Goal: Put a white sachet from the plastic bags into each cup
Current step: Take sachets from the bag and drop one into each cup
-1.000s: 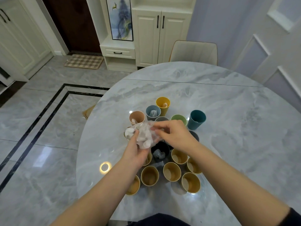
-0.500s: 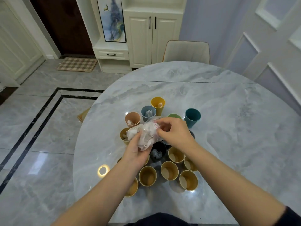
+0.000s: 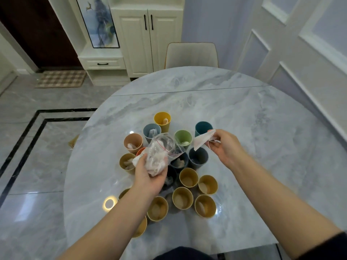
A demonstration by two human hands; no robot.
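Observation:
My left hand (image 3: 150, 177) grips a clear plastic bag (image 3: 161, 152) with a red zip line, stuffed with white sachets, above the middle of a cluster of several cups. My right hand (image 3: 225, 147) pinches one white sachet (image 3: 202, 140) with a thin red-and-white string, held just over the dark grey cup (image 3: 198, 159) and in front of the teal cup (image 3: 202, 128). The yellow cup (image 3: 162, 121), blue cup (image 3: 151, 130), green cup (image 3: 183, 138), pink cup (image 3: 133, 145) and the tan cups (image 3: 183, 197) near me each hold a sachet. I see none in the dark grey cup.
The cups stand on a round grey marble table (image 3: 244, 119). A beige chair (image 3: 191, 55) is tucked in at the far side. White cabinets (image 3: 146, 40) and a checked doormat (image 3: 61, 78) lie beyond, with polished floor to the left.
My right hand has pulled a sachet out of the bag and swung it right, toward the teal and dark grey cups. The left hand keeps hold of the bag.

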